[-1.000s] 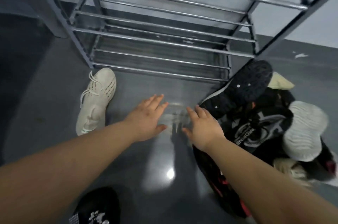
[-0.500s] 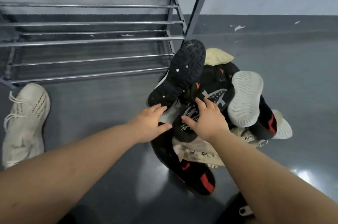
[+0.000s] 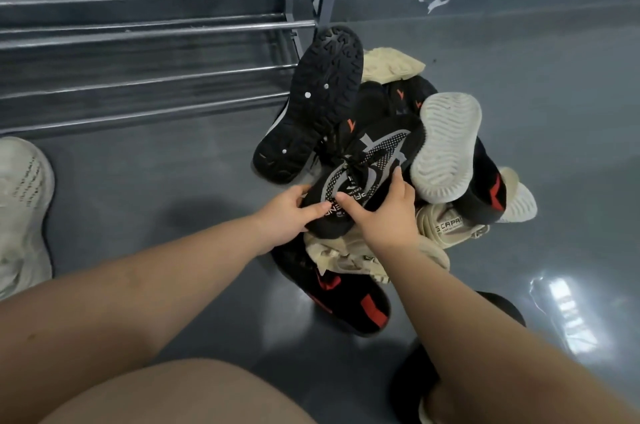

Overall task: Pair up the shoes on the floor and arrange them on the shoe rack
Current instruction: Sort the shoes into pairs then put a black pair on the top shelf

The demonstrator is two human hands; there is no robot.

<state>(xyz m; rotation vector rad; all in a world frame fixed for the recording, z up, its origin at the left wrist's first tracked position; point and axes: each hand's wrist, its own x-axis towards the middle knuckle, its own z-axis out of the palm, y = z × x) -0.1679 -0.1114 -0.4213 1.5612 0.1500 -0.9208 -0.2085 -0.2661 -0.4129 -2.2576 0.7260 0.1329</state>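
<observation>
On the grey floor [image 3: 519, 112], just right of centre, a heap of shoes [image 3: 398, 181] lies jumbled together. Both hands meet on the top one, a black sneaker with a grey pattern [image 3: 367, 167], lying slantwise across the heap. The left hand [image 3: 287, 216] grips its near end from the 9 o'clock side, thumb laid on the upper and fingers curled round the edge. The right hand [image 3: 384, 212] holds the same sneaker from the 3 o'clock side, thumb on the printed upper and fingers curled over the far edge.

Toward 11 o'clock from the hands, a black shoe turned sole-up [image 3: 311, 101] leans against the heap, its toe pointing toward the shoe rack [image 3: 156, 32]. Toward 2 o'clock, a shoe with a white sole [image 3: 446, 146] also lies sole-up, touching the held sneaker. A cream shoe [image 3: 391, 65] peeks out at the far side of the heap, at 12 o'clock. Another cream shoe with lettering on its side [image 3: 450, 224] sits just right of the right hand, and a black shoe with red marks [image 3: 349, 302] lies underneath at 6 o'clock.

At the far 9 o'clock edge, well apart from the heap, a lone white sneaker [image 3: 24, 209] rests on the floor in front of the rack. The rack's metal bars fill the 10 to 12 o'clock part of the view, with no shoe on the bars that show.
</observation>
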